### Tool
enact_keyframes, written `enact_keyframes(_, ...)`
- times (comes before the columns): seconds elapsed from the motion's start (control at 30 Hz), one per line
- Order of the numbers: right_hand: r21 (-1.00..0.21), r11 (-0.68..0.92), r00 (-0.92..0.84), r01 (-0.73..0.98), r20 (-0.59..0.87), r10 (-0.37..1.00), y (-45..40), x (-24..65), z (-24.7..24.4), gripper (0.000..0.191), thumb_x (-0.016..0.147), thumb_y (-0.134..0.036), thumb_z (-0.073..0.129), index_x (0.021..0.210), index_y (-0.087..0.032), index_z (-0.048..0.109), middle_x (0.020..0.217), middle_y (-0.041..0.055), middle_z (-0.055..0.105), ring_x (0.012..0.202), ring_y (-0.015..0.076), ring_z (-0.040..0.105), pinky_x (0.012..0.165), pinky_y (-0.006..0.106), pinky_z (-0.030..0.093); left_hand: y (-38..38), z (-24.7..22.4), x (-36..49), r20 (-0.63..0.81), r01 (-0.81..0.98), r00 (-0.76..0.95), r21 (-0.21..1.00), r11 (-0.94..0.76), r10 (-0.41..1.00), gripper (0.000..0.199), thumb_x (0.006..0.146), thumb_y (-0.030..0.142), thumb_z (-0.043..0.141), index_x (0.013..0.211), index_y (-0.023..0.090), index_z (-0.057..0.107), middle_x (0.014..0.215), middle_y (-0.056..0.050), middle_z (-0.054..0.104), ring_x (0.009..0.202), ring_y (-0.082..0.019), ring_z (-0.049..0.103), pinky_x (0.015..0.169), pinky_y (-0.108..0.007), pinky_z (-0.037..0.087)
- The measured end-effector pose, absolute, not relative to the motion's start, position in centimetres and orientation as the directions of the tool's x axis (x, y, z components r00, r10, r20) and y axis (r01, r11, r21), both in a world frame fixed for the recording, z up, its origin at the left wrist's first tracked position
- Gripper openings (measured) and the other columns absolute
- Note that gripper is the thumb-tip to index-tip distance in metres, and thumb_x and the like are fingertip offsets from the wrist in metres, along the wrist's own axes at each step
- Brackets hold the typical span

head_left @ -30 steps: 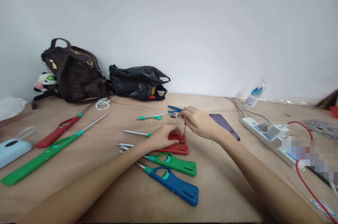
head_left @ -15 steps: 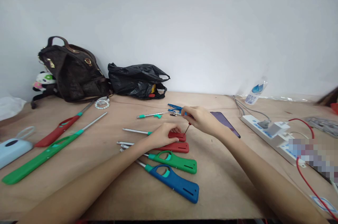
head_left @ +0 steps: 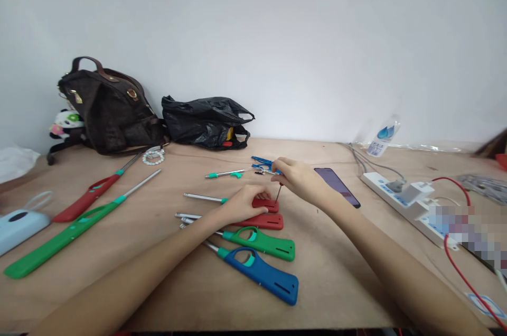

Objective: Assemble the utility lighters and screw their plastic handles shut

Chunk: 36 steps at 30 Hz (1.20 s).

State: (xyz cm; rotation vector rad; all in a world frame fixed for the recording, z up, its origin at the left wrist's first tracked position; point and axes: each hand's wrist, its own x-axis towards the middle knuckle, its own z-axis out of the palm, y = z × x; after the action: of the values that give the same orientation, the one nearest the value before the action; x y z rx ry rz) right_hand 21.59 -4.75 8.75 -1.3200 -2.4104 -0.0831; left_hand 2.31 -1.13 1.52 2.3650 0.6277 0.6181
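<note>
Gripping a slim red lighter (head_left: 273, 206), my left hand (head_left: 244, 203) has its fingers curled over the body and the thumb along its near side. My right hand (head_left: 299, 180) pinches a thin screwdriver (head_left: 279, 193) by its red handle, the shaft slanting down to the lighter's butt end, just beside my left fingertips. A second red lighter (head_left: 269, 221) lies close on the near side of my left hand, partly hidden by it; then come a green lighter (head_left: 273, 246) and a blue lighter (head_left: 273, 282), fanned towards me. Just past my right fingertips are some blue plastic pieces (head_left: 261, 161), with a metal tube (head_left: 225, 173) to their left. A phone (head_left: 336, 186) rests to the right of my right hand, near the wrist, and further right sits a white power strip (head_left: 374, 183). Well beyond my left hand, by the wall, slumps a black plastic bag (head_left: 198, 119), and left of it leans a dark backpack (head_left: 114, 114).
</note>
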Motion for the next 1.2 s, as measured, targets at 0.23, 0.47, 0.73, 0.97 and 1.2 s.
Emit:
enact_keyframes(0.23, -0.239, 0.670, -0.601, 0.703, 0.306, 0.739, -5.23, 21.86, 8.72, 0.021, 0.088, -0.005, 0.041, 0.101, -0.018, 0.052, 0.103, 0.0069, 0.062, 0.084, 0.0157, 0.060, 0.069, 0.026, 0.043, -1.19, 1.60, 2.41, 0.290, 0.217, 0.795, 0.685, -0.695, 0.534, 0.017, 0.076, 0.013, 0.066, 0.092, 0.016, 0.063, 0.091, -0.003, 0.068, 0.088, -0.019, 0.063, 0.081, -0.030, 0.050)
enact_keyframes(0.47, 0.010, 0.519, -0.492, 0.855, 0.331, 0.805, -5.19, 21.53, 8.96, 0.017, 0.095, -0.025, 0.045, 0.085, -0.016, 0.056, 0.081, 0.0096, 0.065, 0.074, 0.0207, 0.059, 0.065, 0.029, 0.039, -1.04, 1.36, 2.32, 0.282, 0.246, 0.784, 0.676, -0.695, 0.552, 0.018, 0.076, 0.016, 0.067, 0.094, 0.016, 0.064, 0.092, -0.004, 0.069, 0.088, -0.020, 0.064, 0.081, -0.031, 0.051)
enact_keyframes(0.73, 0.074, 0.476, -0.474, 0.876, 0.305, 0.826, -5.09, 21.20, 8.93, 0.016, 0.095, -0.023, 0.046, 0.087, -0.014, 0.056, 0.076, 0.0102, 0.065, 0.070, 0.0219, 0.060, 0.068, 0.032, 0.039, -1.09, 1.41, 2.31, 0.276, 0.266, 0.781, 0.664, -0.699, 0.560, 0.017, 0.076, 0.015, 0.067, 0.093, 0.016, 0.064, 0.093, -0.004, 0.069, 0.088, -0.020, 0.064, 0.080, -0.031, 0.051)
enact_keyframes(0.97, -0.172, 0.663, -0.592, 0.728, 0.330, 0.735, -5.48, 21.66, 8.98, 0.015, 0.087, -0.007, 0.047, 0.093, -0.017, 0.055, 0.095, 0.0062, 0.064, 0.085, 0.0166, 0.059, 0.069, 0.025, 0.041, -1.21, 1.58, 2.41, 0.299, 0.193, 0.795, 0.700, -0.687, 0.528, 0.018, 0.076, 0.012, 0.066, 0.093, 0.016, 0.062, 0.092, -0.003, 0.068, 0.088, -0.019, 0.064, 0.081, -0.030, 0.051)
enact_keyframes(1.2, 0.001, 0.511, -0.481, 0.860, 0.338, 0.809, -5.07, 21.31, 8.73, 0.015, 0.092, -0.026, 0.054, 0.088, -0.013, 0.059, 0.082, 0.0110, 0.066, 0.077, 0.0225, 0.061, 0.065, 0.030, 0.041, -1.11, 1.41, 2.37, 0.290, 0.241, 0.782, 0.675, -0.697, 0.551, 0.018, 0.075, 0.013, 0.067, 0.092, 0.016, 0.063, 0.092, -0.003, 0.068, 0.088, -0.020, 0.063, 0.082, -0.032, 0.050)
